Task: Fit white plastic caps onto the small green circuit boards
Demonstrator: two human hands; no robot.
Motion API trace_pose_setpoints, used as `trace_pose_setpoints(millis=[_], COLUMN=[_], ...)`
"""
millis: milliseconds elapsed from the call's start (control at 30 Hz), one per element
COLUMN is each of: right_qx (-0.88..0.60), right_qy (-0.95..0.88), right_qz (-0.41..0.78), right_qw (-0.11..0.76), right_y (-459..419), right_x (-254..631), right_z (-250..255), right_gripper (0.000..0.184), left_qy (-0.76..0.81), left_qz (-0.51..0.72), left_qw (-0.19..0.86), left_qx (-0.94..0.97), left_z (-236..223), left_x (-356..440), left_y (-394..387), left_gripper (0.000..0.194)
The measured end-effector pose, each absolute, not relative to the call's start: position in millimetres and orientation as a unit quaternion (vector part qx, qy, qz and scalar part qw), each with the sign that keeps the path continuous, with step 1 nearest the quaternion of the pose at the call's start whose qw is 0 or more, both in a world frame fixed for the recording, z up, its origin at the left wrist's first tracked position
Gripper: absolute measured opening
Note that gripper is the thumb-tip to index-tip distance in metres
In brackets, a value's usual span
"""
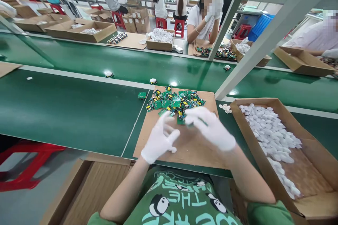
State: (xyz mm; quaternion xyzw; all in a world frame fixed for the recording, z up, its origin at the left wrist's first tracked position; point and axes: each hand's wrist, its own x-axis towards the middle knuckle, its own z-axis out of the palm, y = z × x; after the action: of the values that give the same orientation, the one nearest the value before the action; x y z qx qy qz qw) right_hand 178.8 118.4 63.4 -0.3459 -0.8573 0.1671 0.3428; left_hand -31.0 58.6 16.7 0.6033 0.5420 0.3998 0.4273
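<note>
Both hands wear white gloves. My left hand is over the cardboard sheet, fingers curved and apart, with no object plainly visible in it. A small white bit beside its thumb could be a glove tip or a loose piece; I cannot tell. My right hand reaches in from the right with fingers stretched out at the near edge of a pile of small green circuit boards. Slight blur hides whether its fingertips touch a board. The boards carry yellow and black parts and lie heaped at the sheet's far end.
At right stands a cardboard box of white plastic pieces, with a few loose pieces beside it. A single board lies left of the pile. Beyond runs a green conveyor; a slanted post rises at right. Co-workers sit opposite.
</note>
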Motion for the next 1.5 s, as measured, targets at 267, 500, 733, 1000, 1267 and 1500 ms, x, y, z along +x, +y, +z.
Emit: trace_pose_setpoints(millis=[267, 500, 733, 1000, 1267, 1500], right_qx=[-0.593, -0.565, -0.398, -0.449, -0.367, -0.385], right_qy=[-0.74, -0.774, -0.889, -0.709, -0.507, -0.492], right_qz=[0.114, 0.108, 0.21, 0.46, 0.676, 0.648], right_qw=[0.297, 0.266, 0.086, 0.29, 0.388, 0.435], right_y=[270, 194, 46, 45, 35, 23], right_x=[194, 178, 120, 134, 155, 170], right_z=[41, 46, 2, 5, 23, 29], right_gripper=[0.033, 0.026, 0.029, 0.015, 0.045, 0.019], left_qy=[0.696, 0.703, 0.701, 0.616, 0.549, 0.515], left_qz=[0.267, 0.287, 0.397, 0.495, 0.499, 0.515], left_qw=[0.157, 0.199, 0.289, 0.442, 0.538, 0.598], left_qx=[0.648, 0.619, 0.517, 0.424, 0.4, 0.334], left_z=[-20, -24, -18, -5, 7, 11], left_x=[-48, -53, -62, -47, -20, -18], left_y=[118, 127, 105, 57, 46, 42], left_gripper=[0.041, 0.03, 0.053, 0.05, 0.038, 0.039])
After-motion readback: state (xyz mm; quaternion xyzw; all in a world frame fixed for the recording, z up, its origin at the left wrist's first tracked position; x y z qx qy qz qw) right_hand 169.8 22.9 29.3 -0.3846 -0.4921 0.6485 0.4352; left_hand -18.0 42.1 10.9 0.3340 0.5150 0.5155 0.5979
